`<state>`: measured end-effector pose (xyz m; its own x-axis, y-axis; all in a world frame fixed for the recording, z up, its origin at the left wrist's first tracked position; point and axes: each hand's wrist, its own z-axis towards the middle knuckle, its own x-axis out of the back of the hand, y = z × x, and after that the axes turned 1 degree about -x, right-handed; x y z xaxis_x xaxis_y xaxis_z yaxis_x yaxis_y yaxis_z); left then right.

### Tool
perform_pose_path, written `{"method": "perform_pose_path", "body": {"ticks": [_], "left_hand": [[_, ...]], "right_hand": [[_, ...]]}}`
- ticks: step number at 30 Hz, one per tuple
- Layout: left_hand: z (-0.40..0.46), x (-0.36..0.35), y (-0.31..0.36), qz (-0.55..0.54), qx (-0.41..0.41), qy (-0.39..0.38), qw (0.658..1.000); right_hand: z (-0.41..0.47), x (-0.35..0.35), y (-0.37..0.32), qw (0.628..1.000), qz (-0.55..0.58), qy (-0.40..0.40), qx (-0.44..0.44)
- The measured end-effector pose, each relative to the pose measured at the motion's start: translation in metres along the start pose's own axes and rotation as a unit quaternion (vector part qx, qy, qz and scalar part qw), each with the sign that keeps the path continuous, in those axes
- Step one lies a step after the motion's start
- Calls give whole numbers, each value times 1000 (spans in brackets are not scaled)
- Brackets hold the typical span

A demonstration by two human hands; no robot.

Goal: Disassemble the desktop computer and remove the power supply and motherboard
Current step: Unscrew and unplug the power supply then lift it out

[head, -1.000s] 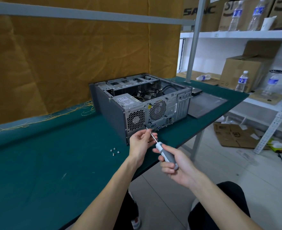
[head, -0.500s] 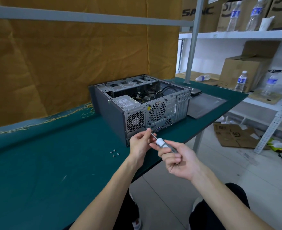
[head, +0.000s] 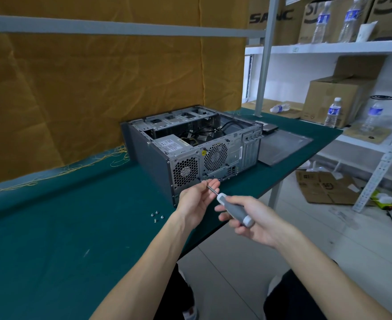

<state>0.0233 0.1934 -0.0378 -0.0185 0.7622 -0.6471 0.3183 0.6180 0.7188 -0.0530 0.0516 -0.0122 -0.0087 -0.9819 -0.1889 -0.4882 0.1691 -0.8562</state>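
An open grey desktop case [head: 151,155] lies on its side on the green table [head: 51,239], rear panel with two fan grilles facing me. The power supply [head: 169,144] sits in its near left corner, cables behind it. My right hand [head: 257,221] grips the grey-and-white handle of a screwdriver [head: 235,210], whose shaft points up-left toward the case's lower rear edge. My left hand [head: 196,198] is just below the power supply grille, its fingertips around the shaft near the tip. The tip itself is hidden by my fingers.
Several loose screws [head: 156,216] lie on the table left of my left hand. The removed side panel [head: 282,146] lies flat right of the case. Shelves with cardboard boxes and water bottles [head: 332,113] stand at the right. Yellow threads trail along the table's back edge.
The right hand has turned the screwdriver handle and shifted its grip, ending slightly lower. The left hand stays at the shaft by the case's rear.
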Motion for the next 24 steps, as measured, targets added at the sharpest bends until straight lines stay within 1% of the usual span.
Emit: {"method": "perform_pose_path", "body": {"ticks": [1, 2, 3, 4, 5, 6, 7, 8, 9, 10, 11, 12, 13, 14, 15, 16, 17, 18, 19, 20, 21, 22, 23, 24], "left_hand": [[-1, -1, -2, -5, 0, -1, 1000], [-1, -3, -4, 2, -2, 7, 1000], [-1, -4, -6, 23, -6, 22, 999], [-1, -6, -7, 51, -13, 39, 998], [0, -8, -8, 73, -19, 52, 996], [0, -10, -7, 82, -22, 58, 995], [0, -11, -6, 75, -20, 55, 995], [0, -13, -5, 58, -12, 47, 997], [-1, -13, -3, 39, -3, 35, 999], [-2, -13, -2, 20, 4, 21, 1000], [-3, -12, -1, 5, 10, 6, 1000], [-3, -11, -1, -7, 15, -6, 1000], [-3, -10, -1, -14, 19, -12, 1000], [-3, -9, -2, -13, 22, -9, 1000], [-4, -10, -3, -2, 23, 4, 1000], [-4, -10, -3, 19, 16, 28, 999], [-3, -11, -4, 48, 5, 58, 997], [-1, -11, -4, 73, -9, 84, 994], [0, -11, -3, 88, -20, 99, 991], [1, -11, -2, 92, -25, 102, 990], [1, -11, -2, 87, -24, 96, 991], [-1, -12, -1, 78, -20, 87, 993], [-2, -12, 0, 67, -17, 78, 995], [-3, -11, 0, 57, -18, 69, 996]], "right_hand": [[1, 1, 2, 1000, 2, 2, 8], [2, 1, 4, 998, -45, 25, 36], [3, -1, 7, 985, -142, 67, 78], [6, -3, 11, 949, -259, 123, 128], [8, -4, 14, 902, -355, 170, 178], [10, -6, 17, 869, -399, 199, 214], [11, -5, 18, 869, -390, 199, 230], [9, -3, 18, 904, -322, 175, 221], [6, 0, 16, 947, -228, 140, 181], [1, 3, 12, 980, -132, 93, 115], [-4, 6, 9, 996, -55, 42, 51], [-7, 8, 7, 1000, -3, 11, 10], [-8, 8, 7, 1000, 13, 4, 1], [-7, 9, 8, 1000, -10, 19, 20], [-6, 7, 10, 993, -83, 56, 65], [-4, 4, 13, 968, -189, 108, 124], [-3, 3, 18, 923, -296, 163, 187], [-1, 2, 22, 870, -375, 203, 247], [2, 1, 27, 837, -408, 225, 285], [4, 3, 31, 843, -390, 225, 294], [5, 5, 31, 884, -318, 206, 275], [4, 8, 29, 934, -221, 171, 225], [2, 10, 26, 972, -127, 126, 151], [0, 11, 22, 992, -45, 81, 85]]}}
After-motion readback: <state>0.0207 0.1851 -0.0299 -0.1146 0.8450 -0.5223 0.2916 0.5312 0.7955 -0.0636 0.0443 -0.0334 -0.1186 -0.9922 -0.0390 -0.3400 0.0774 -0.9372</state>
